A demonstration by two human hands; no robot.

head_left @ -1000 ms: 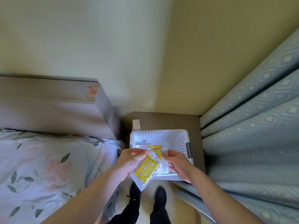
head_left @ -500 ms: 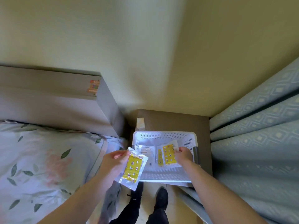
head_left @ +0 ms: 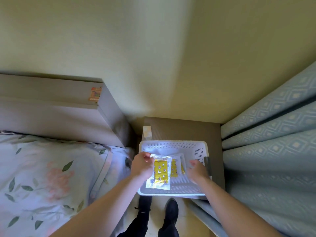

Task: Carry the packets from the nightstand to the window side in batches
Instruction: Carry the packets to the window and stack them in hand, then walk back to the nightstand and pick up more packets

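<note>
Nearest the camera, two dark shoes (head_left: 159, 218) stand on the floor between the bed (head_left: 51, 177) with its floral cover and the patterned blue curtain (head_left: 273, 159). Above them both forearms reach into a white perforated basket (head_left: 172, 145) that sits on the brown tabletop (head_left: 184, 129) of the nightstand. The left hand (head_left: 142, 165) pinches the upper left corner of a clear packet (head_left: 159, 173) with a yellow patterned insert, holding it over the basket's left half. Just beside it to the right, more yellow packets (head_left: 176, 169) lie inside the basket. The right hand (head_left: 198, 170) is over the basket's right side with its fingers curled down toward those packets; whether it grips one I cannot tell. Beyond the basket, a small pale box (head_left: 147, 132) stands at the tabletop's left rear corner. Farther off, the grey headboard (head_left: 59, 113) carries an orange sticker (head_left: 95, 94) against the pale wall.
</note>
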